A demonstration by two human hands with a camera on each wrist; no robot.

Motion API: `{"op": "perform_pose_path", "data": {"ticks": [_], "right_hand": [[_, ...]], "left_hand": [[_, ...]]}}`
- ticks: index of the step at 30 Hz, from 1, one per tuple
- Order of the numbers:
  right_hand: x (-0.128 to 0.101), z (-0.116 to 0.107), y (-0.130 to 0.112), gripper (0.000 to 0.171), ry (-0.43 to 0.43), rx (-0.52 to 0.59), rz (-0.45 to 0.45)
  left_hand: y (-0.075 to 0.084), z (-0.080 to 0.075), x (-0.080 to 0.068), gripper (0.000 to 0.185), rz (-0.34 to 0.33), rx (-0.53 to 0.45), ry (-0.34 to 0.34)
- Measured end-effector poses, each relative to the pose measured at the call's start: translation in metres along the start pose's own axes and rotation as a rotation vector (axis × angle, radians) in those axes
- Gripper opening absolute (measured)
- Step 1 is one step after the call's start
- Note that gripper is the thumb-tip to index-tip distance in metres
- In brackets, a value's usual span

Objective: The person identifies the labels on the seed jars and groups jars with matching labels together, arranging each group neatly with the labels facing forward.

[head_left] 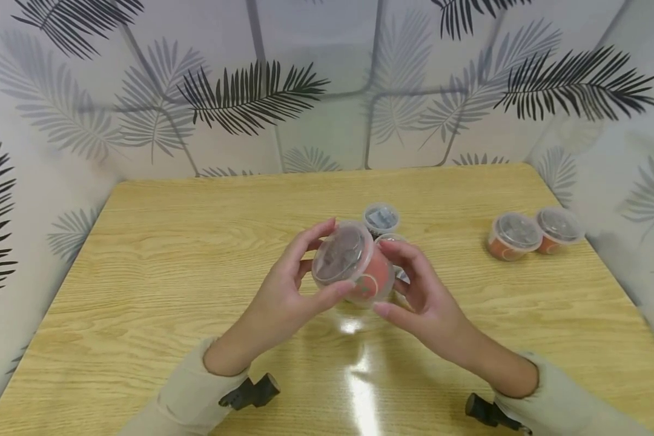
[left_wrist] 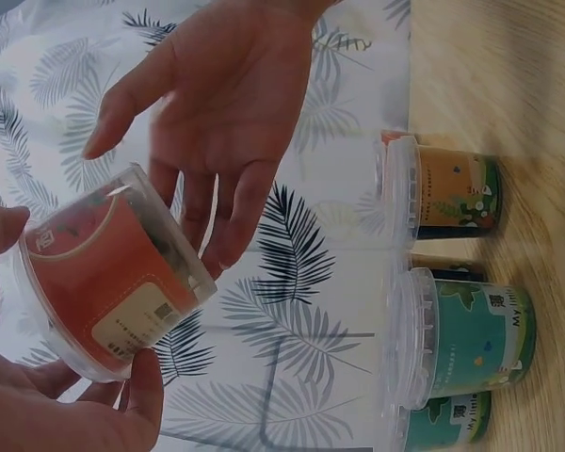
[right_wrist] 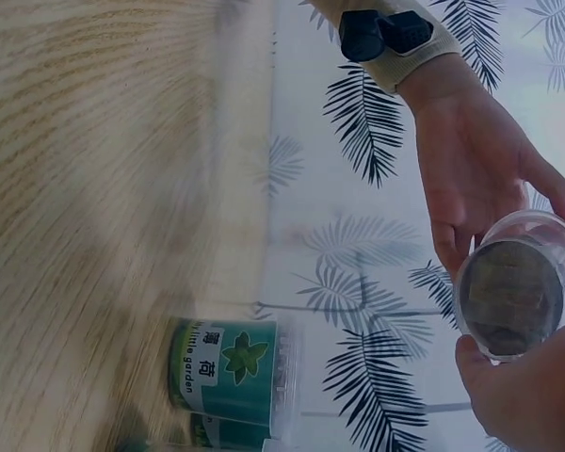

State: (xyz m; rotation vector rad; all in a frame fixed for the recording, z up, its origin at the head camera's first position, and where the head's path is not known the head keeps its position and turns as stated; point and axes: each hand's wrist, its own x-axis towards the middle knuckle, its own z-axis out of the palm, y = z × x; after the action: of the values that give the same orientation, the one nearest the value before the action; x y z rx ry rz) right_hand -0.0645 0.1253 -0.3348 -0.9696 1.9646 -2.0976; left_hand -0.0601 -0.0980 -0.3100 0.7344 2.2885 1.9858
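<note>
Nearest the viewer, 2 beige sleeves (head_left: 196,393) come in over the near edge of the wooden counter (head_left: 142,290), each with a small black clip at the wrist. Just beyond them the left hand (head_left: 275,300) and the right hand (head_left: 422,297) meet above the middle of the counter, lifted clear of it, around a red tub (head_left: 360,269) with a clear lid. The tub is tilted, its lid facing the near left. The left hand's fingers (head_left: 310,239) are curled around the lid's rim, thumb below and fingertips over the top edge. In the left wrist view the left palm cups the tub's base end, while the right hand's fingers (left_wrist: 235,198) are spread almost straight, tips resting against the lid end rather than closing on it.

Right behind the hands, a small cluster of similar tubs stands on the counter: a dark-lidded tub (head_left: 381,218) and, in the wrist views, 2 green tubs (left_wrist: 471,339) and an orange-and-green one (left_wrist: 447,193).

Farther off at the right, well apart from the hands, 2 more red tubs (head_left: 515,236) stand side by side, touching. A leaf-print screen (head_left: 251,97) closes off the far side.
</note>
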Motion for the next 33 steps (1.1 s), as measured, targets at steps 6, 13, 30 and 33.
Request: {"op": "perform_pose_path", "data": {"ticks": [6,13,30,33], "right_hand": [[0.002,0.002,0.003,0.071,0.002,-0.105,0.059],[0.001,0.001,0.004,0.064,0.023,0.027,0.061],[-0.007,-0.002,0.006,0.056,0.072,0.140,0.092],[-0.007,0.000,0.007,0.054,0.082,0.121,0.110]], "left_hand": [[-0.002,0.003,0.002,0.071,-0.042,0.068,-0.006],[-0.003,0.003,0.003,0.068,0.011,-0.019,-0.077],[-0.009,0.011,0.006,0.074,0.024,-0.321,-0.086],[-0.012,0.014,0.006,0.075,-0.011,-0.337,-0.072]]}}
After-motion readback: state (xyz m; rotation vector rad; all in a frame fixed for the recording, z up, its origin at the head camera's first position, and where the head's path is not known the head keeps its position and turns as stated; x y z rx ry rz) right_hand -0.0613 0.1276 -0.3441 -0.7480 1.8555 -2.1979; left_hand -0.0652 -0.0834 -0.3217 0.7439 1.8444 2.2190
